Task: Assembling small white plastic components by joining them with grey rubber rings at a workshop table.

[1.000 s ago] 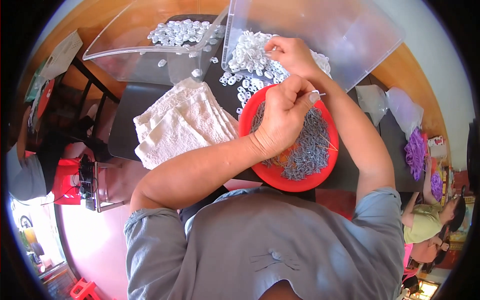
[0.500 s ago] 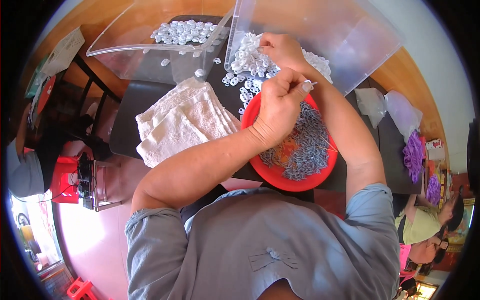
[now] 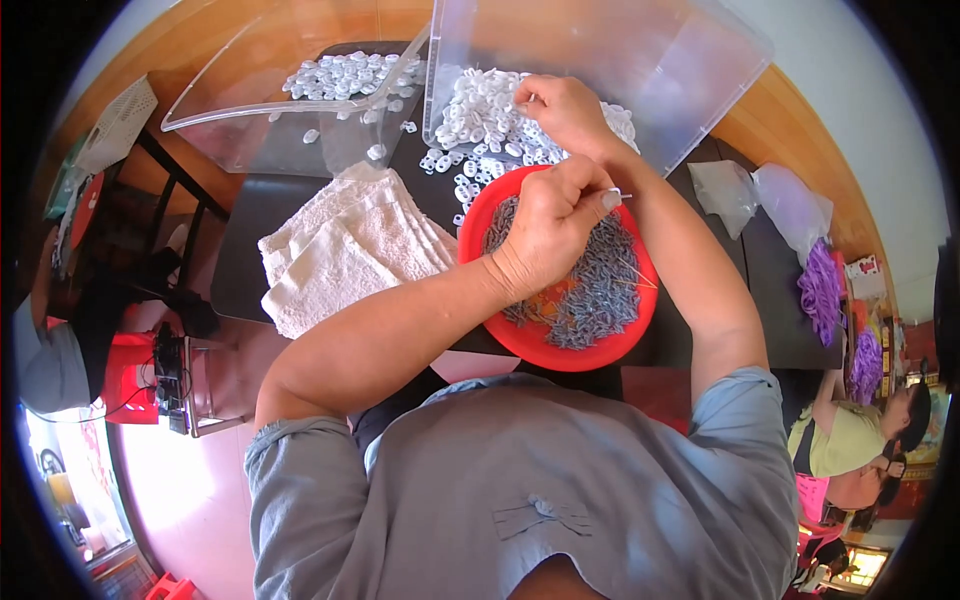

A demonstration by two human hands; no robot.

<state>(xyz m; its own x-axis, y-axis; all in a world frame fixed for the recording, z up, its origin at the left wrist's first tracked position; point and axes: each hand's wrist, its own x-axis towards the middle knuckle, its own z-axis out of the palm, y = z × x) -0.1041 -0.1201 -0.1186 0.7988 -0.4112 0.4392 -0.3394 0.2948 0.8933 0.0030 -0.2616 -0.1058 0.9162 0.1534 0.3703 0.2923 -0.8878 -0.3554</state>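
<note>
A red bowl [image 3: 477,222] full of small grey screws [image 3: 590,300] stands at the table's near edge. Over it hangs my left hand [image 3: 550,225], thumb and forefinger pinched on a small white plastic piece [image 3: 622,196]. Farther off, my right hand [image 3: 568,112] is at a heap of white oval plastic pieces with holes [image 3: 478,112], lying in a clear plastic bin [image 3: 640,60] tipped on its side. Its fingers are curled together over the heap; what lies between them is hidden.
Left of the bowl lies a folded cream towel [image 3: 350,245] on the dark table [image 3: 240,265]. Another clear bin [image 3: 240,120] stands behind it, near more white pieces [image 3: 350,75]. Plastic bags [image 3: 795,210] and purple strips [image 3: 822,300] are at right. Another person [image 3: 845,435] is far right.
The whole view has shifted slightly, so the table things sit a little more to the left. My left hand still pinches the white piece; my right hand stays over the heap.
</note>
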